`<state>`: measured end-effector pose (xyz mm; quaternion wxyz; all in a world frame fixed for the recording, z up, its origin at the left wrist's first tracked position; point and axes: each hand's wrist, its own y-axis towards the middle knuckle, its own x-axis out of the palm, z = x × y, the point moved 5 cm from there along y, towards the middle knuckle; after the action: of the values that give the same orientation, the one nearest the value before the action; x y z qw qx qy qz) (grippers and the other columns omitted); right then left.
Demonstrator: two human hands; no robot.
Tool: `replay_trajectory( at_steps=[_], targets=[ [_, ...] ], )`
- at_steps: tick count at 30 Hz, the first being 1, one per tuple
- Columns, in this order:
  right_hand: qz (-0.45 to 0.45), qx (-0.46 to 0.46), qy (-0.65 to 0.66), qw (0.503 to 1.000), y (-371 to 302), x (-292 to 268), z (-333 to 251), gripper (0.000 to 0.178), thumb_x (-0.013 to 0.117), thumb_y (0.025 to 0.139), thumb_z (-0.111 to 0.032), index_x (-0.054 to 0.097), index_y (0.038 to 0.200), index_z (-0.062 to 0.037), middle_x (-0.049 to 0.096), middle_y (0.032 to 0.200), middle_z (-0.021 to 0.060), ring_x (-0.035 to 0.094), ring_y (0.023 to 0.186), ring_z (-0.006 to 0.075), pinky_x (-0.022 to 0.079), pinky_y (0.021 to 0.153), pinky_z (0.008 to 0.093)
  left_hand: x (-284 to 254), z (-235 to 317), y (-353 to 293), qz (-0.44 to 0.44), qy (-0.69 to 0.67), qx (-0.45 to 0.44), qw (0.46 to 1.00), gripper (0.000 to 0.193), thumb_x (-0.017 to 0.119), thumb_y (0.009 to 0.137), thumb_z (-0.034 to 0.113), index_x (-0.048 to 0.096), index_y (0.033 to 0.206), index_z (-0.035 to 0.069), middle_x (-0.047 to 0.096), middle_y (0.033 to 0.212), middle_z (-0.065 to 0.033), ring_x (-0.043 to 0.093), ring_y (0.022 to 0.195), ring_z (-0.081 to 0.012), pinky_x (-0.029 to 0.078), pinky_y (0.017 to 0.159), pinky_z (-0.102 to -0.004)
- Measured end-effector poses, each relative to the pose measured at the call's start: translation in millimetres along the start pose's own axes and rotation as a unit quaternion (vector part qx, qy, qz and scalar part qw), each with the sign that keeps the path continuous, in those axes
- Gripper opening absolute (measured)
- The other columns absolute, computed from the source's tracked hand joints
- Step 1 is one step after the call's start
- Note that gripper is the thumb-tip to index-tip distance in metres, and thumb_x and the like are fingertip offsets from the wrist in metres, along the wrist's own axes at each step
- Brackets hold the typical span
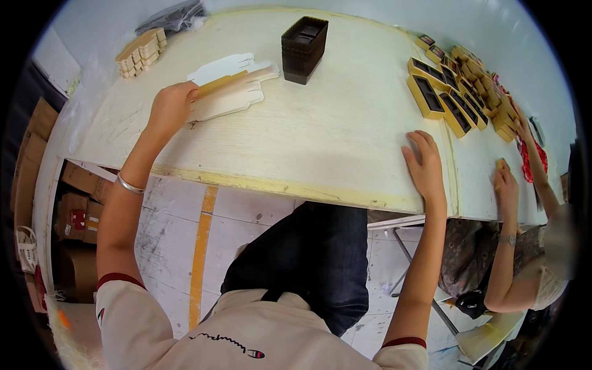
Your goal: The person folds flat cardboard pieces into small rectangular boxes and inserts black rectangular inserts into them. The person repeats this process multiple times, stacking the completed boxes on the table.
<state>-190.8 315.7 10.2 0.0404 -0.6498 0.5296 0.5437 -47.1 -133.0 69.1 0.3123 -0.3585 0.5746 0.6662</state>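
Note:
On the left of the table, my left hand [170, 110] grips the near end of a flat, unfolded gold-and-white carton blank [223, 82]. More white carton blanks [227, 108] lie under and around it. My right hand [424, 165] is over the table's right part with its thumb apart from the fingers, holding nothing. Closest to that hand are several gold boxes [427, 98] with dark compartmented inserts. A nested stack of dark brown plastic trays [302, 54] stands at the far middle.
Stacked gold-edged pieces [140, 54] sit far left beside a dark plastic bag [172, 17]. Many gold boxes [493, 92] pile up at the right. A co-worker's hand [507, 188] holds a small piece there. Cardboard boxes [79, 216] fill a shelf beneath the table.

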Motion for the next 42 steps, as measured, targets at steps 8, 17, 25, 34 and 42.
replay_trajectory(
  at_steps=[8,17,25,34,42],
  targets=[
    [0.009,0.008,0.013,1.0,1,-1,1,0.028,0.065,0.083,-0.011,0.061,0.108,0.0009,0.056,0.118,0.0222,0.054,0.109,0.0387,0.044,0.093,0.0377,-60,62,-30,0.113,-0.002,0.184,0.976,0.006,0.063,0.079,0.002,0.065,0.084,0.003,0.067,0.08,-0.0126,0.065,0.073,-0.0297,0.053,0.064,-0.0358],
    [0.146,-0.241,0.149,0.948,-49,-33,-104,0.045,0.07,0.079,-0.035,0.063,0.101,0.0032,0.065,0.094,0.0167,0.063,0.086,0.0331,0.05,0.078,0.0396,-9,201,-102,-0.053,-0.312,0.23,0.92,0.006,0.065,0.076,0.005,0.061,0.08,0.004,0.062,0.073,-0.0087,0.061,0.064,-0.0251,0.049,0.058,-0.0326],
    [0.123,-0.204,0.039,0.97,-86,-38,-130,0.039,0.07,0.077,-0.021,0.063,0.107,0.0019,0.06,0.114,0.0174,0.057,0.105,0.0333,0.045,0.09,0.0434,27,208,-69,-0.19,-0.355,0.052,0.914,0.015,0.07,0.079,0.014,0.062,0.087,0.004,0.061,0.078,-0.009,0.059,0.068,-0.0261,0.047,0.063,-0.0321],
    [0.008,-0.237,-0.086,0.968,-87,15,-133,0.037,0.064,0.069,-0.01,0.061,0.103,0.0032,0.055,0.096,0.0119,0.056,0.092,0.0249,0.045,0.079,0.0369,22,222,-84,-0.061,-0.29,0.247,0.922,0.024,0.076,0.069,0.017,0.063,0.086,0.006,0.057,0.087,-0.0061,0.055,0.078,-0.026,0.045,0.07,-0.0346],
    [-0.191,-0.064,-0.068,0.977,-40,27,-130,0.01,0.061,0.081,-0.011,0.056,0.08,-0.0021,0.061,0.079,0.0155,0.061,0.078,0.0312,0.047,0.065,0.0394,50,221,-48,-0.227,-0.28,0.211,0.909,0.011,0.067,0.077,0.014,0.065,0.083,0.005,0.054,0.078,-0.006,0.054,0.072,-0.028,0.045,0.066,-0.0366]
  ],
)
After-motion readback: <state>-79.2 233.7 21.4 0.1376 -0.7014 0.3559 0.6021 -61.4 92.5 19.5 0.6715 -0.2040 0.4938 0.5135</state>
